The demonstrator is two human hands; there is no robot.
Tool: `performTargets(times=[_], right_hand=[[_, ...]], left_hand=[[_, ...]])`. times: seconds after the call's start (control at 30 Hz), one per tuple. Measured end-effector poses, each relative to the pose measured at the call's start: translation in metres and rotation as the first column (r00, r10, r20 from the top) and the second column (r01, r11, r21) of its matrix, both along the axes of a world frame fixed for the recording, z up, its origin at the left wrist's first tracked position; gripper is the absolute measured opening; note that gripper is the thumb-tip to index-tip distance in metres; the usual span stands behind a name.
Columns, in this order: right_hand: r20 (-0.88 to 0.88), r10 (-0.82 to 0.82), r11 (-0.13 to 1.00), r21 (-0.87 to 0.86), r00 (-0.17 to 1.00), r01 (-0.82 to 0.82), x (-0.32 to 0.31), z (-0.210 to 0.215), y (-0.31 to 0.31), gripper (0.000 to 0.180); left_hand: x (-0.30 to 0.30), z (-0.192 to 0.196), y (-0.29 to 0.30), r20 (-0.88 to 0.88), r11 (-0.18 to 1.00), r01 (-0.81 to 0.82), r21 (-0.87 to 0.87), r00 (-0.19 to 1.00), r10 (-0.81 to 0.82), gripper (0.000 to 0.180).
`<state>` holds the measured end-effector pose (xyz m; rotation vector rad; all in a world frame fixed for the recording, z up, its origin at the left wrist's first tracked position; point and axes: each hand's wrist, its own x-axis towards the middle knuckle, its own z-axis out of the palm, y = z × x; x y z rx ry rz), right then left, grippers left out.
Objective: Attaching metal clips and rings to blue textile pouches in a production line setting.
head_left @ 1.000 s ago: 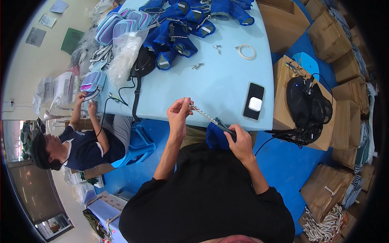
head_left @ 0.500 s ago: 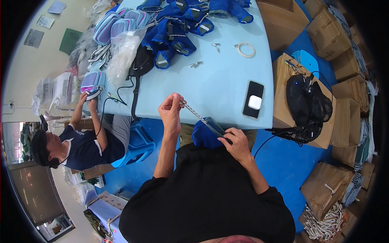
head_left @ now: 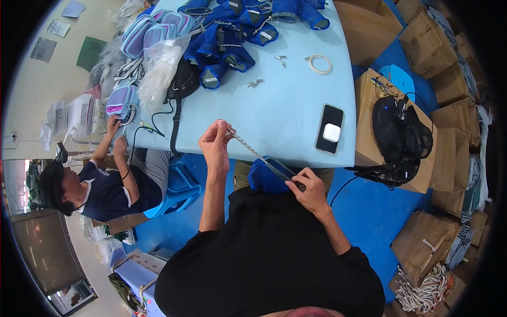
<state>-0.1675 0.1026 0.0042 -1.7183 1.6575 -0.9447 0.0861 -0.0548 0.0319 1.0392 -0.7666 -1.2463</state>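
At the near edge of the worktop [head_left: 296,121], I see my left hand [head_left: 215,145] and right hand [head_left: 309,189] each pinching an end of a taut drawstring cord [head_left: 257,155], light, limp, best gripped near its ends, above the blue pouch [head_left: 266,177].

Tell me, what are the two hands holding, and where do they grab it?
A grey cord, stretched between them: left hand pinches its upper end, right hand grips its lower end by a blue pouch.

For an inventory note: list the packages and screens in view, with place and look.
Phone: flat on the light blue table, black rectangle, dark screen, small white case on it.
Cardboard boxes: brown, stacked along the right.
Clear plastic bag: crumpled, on the table's left.
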Motion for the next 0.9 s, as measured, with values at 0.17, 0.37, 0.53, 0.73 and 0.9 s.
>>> performTargets(times=[0.17,0.37,0.53,0.73,0.9], right_hand=[[-0.015,0.028,0.989,-0.148,0.999,-0.03,0.004,0.014,-0.016,0.028],[0.502,-0.029,0.991,0.127,0.864,-0.041,0.017,0.009,-0.046,0.021],[0.322,0.178,0.978,0.047,0.93,-0.203,0.018,0.021,-0.06,0.02],[0.195,0.126,0.986,0.085,0.973,-0.145,0.009,0.014,-0.044,0.019],[0.08,0.112,0.991,-0.078,0.99,-0.106,-0.003,0.035,-0.038,0.032]], left_hand=[[-0.02,0.023,0.008,0.077,0.981,0.193,0.019,0.978,-0.194,0.021],[-0.042,0.047,0.022,0.129,0.885,0.46,-0.07,0.884,-0.449,0.015],[-0.045,0.054,0.026,0.145,0.869,0.487,-0.088,0.869,-0.473,0.015],[-0.03,0.053,0.018,0.214,0.93,0.357,-0.086,0.919,-0.332,0.016],[-0.032,0.051,0.018,0.218,0.92,0.383,-0.081,0.908,-0.358,0.018]])
